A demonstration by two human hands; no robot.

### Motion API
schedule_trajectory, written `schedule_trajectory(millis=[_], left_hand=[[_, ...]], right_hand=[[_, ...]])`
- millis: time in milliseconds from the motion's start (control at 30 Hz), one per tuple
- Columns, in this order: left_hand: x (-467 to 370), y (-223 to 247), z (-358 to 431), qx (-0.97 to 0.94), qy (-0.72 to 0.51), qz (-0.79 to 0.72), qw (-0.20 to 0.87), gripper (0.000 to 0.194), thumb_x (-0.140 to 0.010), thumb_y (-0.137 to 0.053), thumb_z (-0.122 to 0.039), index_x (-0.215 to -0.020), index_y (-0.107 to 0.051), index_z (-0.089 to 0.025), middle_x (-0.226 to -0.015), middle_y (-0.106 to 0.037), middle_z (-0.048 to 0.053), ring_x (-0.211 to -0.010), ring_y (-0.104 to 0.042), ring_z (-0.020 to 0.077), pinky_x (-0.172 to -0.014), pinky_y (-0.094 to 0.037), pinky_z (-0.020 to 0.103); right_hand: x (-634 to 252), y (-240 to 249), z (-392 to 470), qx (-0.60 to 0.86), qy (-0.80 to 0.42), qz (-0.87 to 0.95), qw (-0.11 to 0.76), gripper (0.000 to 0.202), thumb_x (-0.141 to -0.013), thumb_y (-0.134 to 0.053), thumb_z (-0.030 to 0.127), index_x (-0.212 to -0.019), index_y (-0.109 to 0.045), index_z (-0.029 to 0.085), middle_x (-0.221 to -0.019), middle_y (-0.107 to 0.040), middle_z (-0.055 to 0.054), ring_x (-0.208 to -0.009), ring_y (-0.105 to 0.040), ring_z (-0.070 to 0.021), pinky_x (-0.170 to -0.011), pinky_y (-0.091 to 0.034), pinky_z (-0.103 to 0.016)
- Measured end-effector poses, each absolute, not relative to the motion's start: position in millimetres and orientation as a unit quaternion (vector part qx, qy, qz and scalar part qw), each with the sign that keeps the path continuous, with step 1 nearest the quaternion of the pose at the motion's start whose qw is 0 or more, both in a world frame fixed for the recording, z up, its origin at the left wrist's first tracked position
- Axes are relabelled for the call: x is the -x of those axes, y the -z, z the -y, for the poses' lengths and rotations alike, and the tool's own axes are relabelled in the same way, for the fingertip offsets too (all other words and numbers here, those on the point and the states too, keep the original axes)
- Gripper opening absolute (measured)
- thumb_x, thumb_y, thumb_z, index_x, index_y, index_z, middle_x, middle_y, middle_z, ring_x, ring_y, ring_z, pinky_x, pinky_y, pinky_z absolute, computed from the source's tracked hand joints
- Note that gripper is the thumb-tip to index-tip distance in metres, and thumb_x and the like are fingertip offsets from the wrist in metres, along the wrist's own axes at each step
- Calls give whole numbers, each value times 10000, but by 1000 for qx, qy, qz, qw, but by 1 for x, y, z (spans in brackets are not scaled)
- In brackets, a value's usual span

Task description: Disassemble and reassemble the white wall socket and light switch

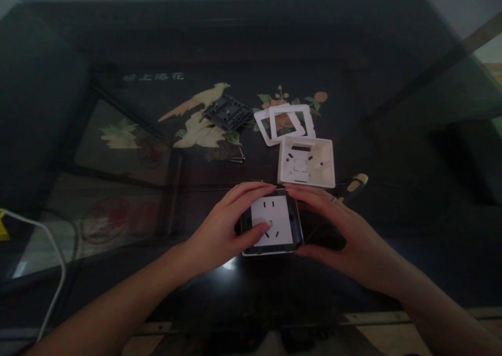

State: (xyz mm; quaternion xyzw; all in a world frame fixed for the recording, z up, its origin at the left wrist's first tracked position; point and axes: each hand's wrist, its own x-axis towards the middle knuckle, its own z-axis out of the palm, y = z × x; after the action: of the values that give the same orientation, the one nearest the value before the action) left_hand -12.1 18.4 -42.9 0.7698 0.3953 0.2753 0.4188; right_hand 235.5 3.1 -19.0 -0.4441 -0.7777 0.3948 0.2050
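A socket panel (280,212) with a white slotted face and a dark surround lies near the table's front, with a white edge showing beneath it. Around its left side is my left hand (231,220), thumb on the white face and fingers over the far edge. My right hand (333,220) grips the right side, its fingers at the far right corner and its thumb at the near one. Just beyond the hands stands an open white back box (301,163). Two white frames (309,116) overlap behind that box. To their left lies a dark plastic plate (228,113).
A yellow and black screwdriver handle (355,186) lies beyond my right hand. Several small screws (238,159) rest left of the white box. A white cable (57,246) runs along the left side of the glossy dark table (251,37).
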Motion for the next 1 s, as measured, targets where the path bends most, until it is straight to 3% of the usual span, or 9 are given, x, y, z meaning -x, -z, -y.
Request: schedule_trajectory(millis=[367,600,1000], left_hand=[[11,43,-19,-768,-277,-399,418,516,-894,-641,-265,-1391,-504,-255,-1387,-546,113,-1288,-520,283,-1113,-432,487],[11,45,-17,-763,-290,-397,419,661,-885,-653,-259,-1477,-360,-275,-1382,-563,109,-1249,-549,270,-1080,-446,487],[10,45,-17,-753,-296,-402,430,724,-869,-661,-263,-1502,-310,-288,-1363,-574,103,-1237,-557,272,-1068,-447,483]], right_hand=[[-235,17,-4,439,-393,781,210,702,-806,-719,178,-1428,-422,310,-1506,-496,-61,-1409,-450,-257,-1162,-389,-485],[-235,17,-5,442,-395,778,207,716,-798,-730,173,-1427,-413,301,-1504,-497,-63,-1402,-459,-239,-1155,-400,-461],[-235,18,-4,454,-407,766,205,742,-794,-714,170,-1456,-418,329,-1515,-492,-57,-1407,-451,-279,-1150,-397,-525]])
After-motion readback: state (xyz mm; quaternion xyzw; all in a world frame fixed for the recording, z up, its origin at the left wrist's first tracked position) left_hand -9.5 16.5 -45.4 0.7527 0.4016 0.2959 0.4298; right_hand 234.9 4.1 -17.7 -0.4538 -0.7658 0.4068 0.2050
